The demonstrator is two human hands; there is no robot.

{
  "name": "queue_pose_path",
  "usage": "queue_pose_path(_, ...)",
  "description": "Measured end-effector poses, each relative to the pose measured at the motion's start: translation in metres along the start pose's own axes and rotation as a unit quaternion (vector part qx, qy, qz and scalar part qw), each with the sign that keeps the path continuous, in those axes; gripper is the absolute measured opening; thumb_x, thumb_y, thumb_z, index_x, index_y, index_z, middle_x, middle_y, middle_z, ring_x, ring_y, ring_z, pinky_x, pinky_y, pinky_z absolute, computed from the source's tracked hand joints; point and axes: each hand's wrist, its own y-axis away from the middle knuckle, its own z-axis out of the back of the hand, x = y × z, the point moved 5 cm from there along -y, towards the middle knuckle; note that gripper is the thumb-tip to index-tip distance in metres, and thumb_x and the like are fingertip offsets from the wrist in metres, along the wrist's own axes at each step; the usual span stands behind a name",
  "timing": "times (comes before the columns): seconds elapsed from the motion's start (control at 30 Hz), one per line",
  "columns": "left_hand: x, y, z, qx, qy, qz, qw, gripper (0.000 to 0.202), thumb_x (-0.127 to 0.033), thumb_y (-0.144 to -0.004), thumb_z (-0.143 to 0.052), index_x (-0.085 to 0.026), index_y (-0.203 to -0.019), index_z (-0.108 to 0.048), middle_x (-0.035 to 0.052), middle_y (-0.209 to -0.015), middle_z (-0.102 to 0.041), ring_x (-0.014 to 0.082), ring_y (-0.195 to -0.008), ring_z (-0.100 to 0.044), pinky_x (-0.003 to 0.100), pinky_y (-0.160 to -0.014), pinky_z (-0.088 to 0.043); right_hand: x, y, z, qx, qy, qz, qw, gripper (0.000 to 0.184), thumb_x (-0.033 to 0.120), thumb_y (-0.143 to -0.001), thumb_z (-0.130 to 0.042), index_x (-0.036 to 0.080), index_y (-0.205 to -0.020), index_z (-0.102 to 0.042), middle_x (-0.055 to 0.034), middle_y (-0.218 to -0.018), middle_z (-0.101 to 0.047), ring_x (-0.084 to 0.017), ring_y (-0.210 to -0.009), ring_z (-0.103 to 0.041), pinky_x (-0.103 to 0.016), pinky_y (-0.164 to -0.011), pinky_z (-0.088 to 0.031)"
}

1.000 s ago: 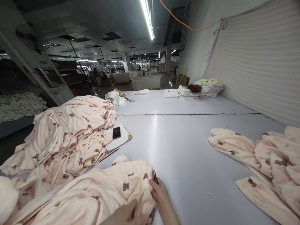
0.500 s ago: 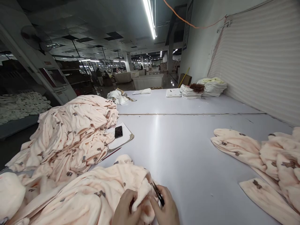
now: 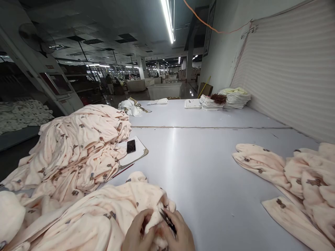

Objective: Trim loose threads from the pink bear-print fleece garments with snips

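Note:
A pale pink fleece garment (image 3: 104, 212) with small brown and grey printed figures lies bunched at the table's near edge. My left hand (image 3: 138, 230) pinches a fold of it between thumb and fingers. Just to the right, my right hand (image 3: 179, 232) is closed around small black thread snips (image 3: 169, 221). Their pointed blades reach up and left to the garment's edge. My right thumb and fingertips lie close to the cloth, and whether they also grip it cannot be made out.
A large heap of the same pink fleece (image 3: 83, 136) rises at the left. Beside it a phone (image 3: 131, 146) rests on a clipboard with paper (image 3: 140, 155). More pink garments (image 3: 300, 177) lie at the right. Folded white stacks (image 3: 237, 99) stand on the far table (image 3: 167, 118).
My right hand has shifted slightly left, bringing the snips' blades over against the garment's edge. My left hand keeps its pinch on the cloth. The whole view has turned a little.

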Motion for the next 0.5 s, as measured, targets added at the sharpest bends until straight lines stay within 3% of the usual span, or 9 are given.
queue_pose_path(0.17, 0.002, -0.001, 0.007, -0.002, -0.016, 0.006, 1.000, 0.033, -0.032, -0.076, -0.056, -0.020, -0.106, -0.062, 0.0064, -0.103, -0.070, 0.0222, -0.094, -0.064, 0.029, -0.081, -0.051, 0.005, -0.006, 0.000, 0.019, 0.010, -0.007, 1.000, 0.027, 0.036, -0.088, -0.048, 0.029, -0.102, -0.069, -0.0016, -0.090, -0.069, -0.017, -0.084, -0.067, -0.021, -0.072, -0.050)
queue_pose_path(0.27, 0.000, -0.001, 0.007, 0.013, 0.004, 0.030, 0.999, 0.034, -0.037, -0.078, -0.057, -0.022, -0.108, -0.065, 0.0064, -0.109, -0.069, 0.0237, -0.101, -0.062, 0.031, -0.087, -0.048, 0.002, -0.004, 0.001, -0.040, -0.022, -0.014, 0.999, 0.030, 0.032, -0.078, -0.059, 0.027, -0.106, -0.065, -0.0016, -0.097, -0.069, -0.019, -0.089, -0.066, -0.022, -0.075, -0.050)
queue_pose_path(0.33, 0.001, -0.001, 0.001, 0.063, 0.056, 0.050, 0.995, 0.030, -0.043, -0.081, -0.055, -0.021, -0.096, -0.069, 0.0057, -0.100, -0.071, 0.0233, -0.095, -0.063, 0.031, -0.084, -0.048, 0.000, -0.003, 0.001, -0.078, -0.014, -0.028, 0.996, 0.030, 0.024, -0.073, -0.058, 0.027, -0.102, -0.064, -0.0002, -0.095, -0.070, -0.019, -0.085, -0.067, -0.023, -0.071, -0.050)
queue_pose_path(0.43, 0.008, -0.001, -0.010, 0.132, 0.205, 0.116, 0.963, 0.035, -0.051, -0.078, -0.058, -0.017, -0.076, -0.066, 0.0037, -0.075, -0.070, 0.0209, -0.074, -0.063, 0.029, -0.067, -0.050, 0.004, -0.008, -0.002, -0.080, -0.003, -0.055, 0.995, 0.016, 0.022, -0.077, -0.052, 0.026, -0.090, -0.060, 0.0025, -0.085, -0.070, -0.016, -0.073, -0.066, -0.022, -0.063, -0.048)
queue_pose_path(0.5, 0.012, 0.000, -0.014, 0.139, 0.311, 0.178, 0.923, 0.036, -0.051, -0.072, -0.065, -0.016, -0.076, -0.064, 0.0038, -0.070, -0.069, 0.0209, -0.069, -0.064, 0.029, -0.060, -0.048, 0.009, -0.011, 0.000, -0.068, -0.006, -0.078, 0.995, 0.005, 0.028, -0.080, -0.054, 0.026, -0.084, -0.056, 0.0035, -0.076, -0.067, -0.015, -0.064, -0.064, -0.021, -0.058, -0.046)
